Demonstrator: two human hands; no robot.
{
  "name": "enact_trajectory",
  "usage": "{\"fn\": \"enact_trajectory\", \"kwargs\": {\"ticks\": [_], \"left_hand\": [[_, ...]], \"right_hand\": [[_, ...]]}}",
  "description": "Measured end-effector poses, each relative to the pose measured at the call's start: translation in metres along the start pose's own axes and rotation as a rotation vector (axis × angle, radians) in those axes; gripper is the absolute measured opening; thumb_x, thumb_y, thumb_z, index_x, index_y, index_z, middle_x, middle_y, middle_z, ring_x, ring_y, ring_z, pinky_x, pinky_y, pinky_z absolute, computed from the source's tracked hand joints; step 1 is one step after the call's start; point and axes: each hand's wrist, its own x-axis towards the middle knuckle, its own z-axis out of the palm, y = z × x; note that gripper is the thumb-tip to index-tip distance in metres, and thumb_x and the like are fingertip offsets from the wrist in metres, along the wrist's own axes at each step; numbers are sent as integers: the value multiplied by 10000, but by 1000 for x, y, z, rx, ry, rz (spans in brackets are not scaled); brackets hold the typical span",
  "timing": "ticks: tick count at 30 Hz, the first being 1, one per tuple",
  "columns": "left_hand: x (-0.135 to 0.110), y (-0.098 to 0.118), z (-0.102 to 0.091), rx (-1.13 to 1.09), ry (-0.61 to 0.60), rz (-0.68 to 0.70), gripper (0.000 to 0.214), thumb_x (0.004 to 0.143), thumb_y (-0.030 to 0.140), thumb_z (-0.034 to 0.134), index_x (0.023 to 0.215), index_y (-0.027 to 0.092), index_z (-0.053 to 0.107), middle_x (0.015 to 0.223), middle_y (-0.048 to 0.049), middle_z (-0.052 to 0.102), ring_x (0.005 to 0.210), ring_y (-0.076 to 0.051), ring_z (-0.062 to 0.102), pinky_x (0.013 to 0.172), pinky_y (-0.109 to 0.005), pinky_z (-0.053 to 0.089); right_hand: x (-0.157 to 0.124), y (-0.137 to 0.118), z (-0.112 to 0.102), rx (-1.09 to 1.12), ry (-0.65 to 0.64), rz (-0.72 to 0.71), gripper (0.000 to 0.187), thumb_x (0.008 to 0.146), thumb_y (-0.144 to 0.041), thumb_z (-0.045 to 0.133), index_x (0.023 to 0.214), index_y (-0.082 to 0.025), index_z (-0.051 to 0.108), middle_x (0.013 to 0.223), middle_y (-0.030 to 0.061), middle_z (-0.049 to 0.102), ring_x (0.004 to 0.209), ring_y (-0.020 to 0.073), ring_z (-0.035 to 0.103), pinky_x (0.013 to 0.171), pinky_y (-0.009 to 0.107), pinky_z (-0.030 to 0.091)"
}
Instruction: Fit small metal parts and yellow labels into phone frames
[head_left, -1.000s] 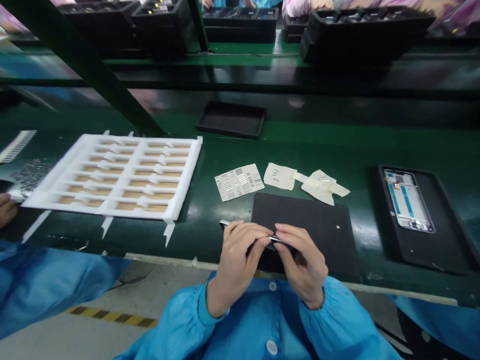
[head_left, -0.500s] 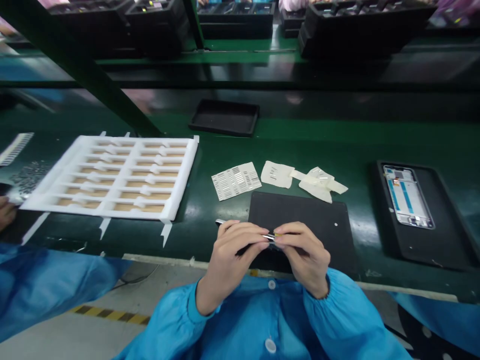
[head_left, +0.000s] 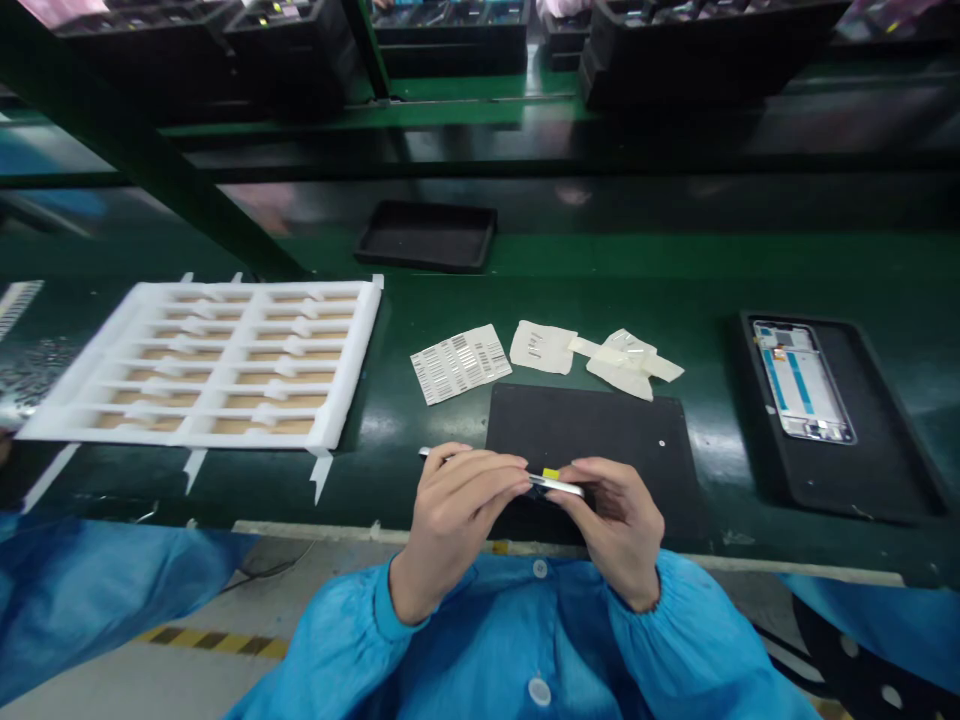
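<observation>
A thin phone [head_left: 568, 487] with a silver edge is held nearly edge-on above the black mat [head_left: 592, 420]. My left hand [head_left: 454, 520] closes around its left part, fingers over the top and thumb below. At the right end, my right hand [head_left: 622, 520] pinches it between thumb and fingers. Between my hands, a small yellow tab [head_left: 551, 474] sticks up from the phone's edge. The faces of the phone are mostly hidden by my fingers and the angle. Just beyond the mat lie a label sheet [head_left: 461, 364] with silvery strips and pale backing paper pieces [head_left: 544, 347].
To the left is a white foam tray [head_left: 259, 370] with slots. A black tray [head_left: 877, 430] at the right bears a phone frame [head_left: 806, 385]. Farther back stands a small black tray [head_left: 427, 237]. A green post [head_left: 172, 180] slants at left; a co-worker's blue sleeve [head_left: 97, 580] shows below.
My right hand's fingers have shifted right along the phone, uncovering more of its silver edge and the yellow tab. The view has turned slightly to the right.
</observation>
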Motion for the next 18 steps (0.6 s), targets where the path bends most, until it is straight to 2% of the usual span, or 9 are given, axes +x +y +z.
{"fn": "enact_trajectory", "kwargs": {"ticks": [4, 9, 13, 18], "left_hand": [[3, 0, -7, 13, -44, 98, 121, 901, 121, 659, 966, 220, 687, 1003, -4, 770, 844, -142, 716, 795, -310, 461], [3, 1, -11, 63, -60, 116, 107, 901, 114, 658, 964, 199, 675, 1006, -18, 766, 827, -136, 707, 772, -303, 459], [5, 5, -10, 97, -81, 95, 95, 906, 117, 648, 956, 194, 671, 1007, -15, 765, 818, -139, 705, 769, -305, 451], [7, 6, -13, 85, -202, 88, 106, 949, 154, 589, 957, 218, 672, 1009, 13, 763, 860, -137, 704, 782, -295, 441]], "right_hand": [[2, -4, 2, 136, 4, -68, 341, 788, -80, 747, 1035, -227, 563, 833, 19, 731, 769, 199, 738, 702, 342, 640], [9, -4, 5, 195, -27, -85, 341, 777, -18, 724, 1001, -231, 579, 834, 10, 735, 774, 187, 731, 690, 330, 632], [11, -1, -2, 86, -103, -203, 299, 795, 11, 678, 967, -233, 674, 868, 35, 736, 795, 193, 722, 672, 328, 622], [11, 0, -12, -59, -198, -350, 380, 822, 21, 631, 1081, -241, 724, 941, 80, 723, 836, 201, 711, 657, 314, 615]]}}
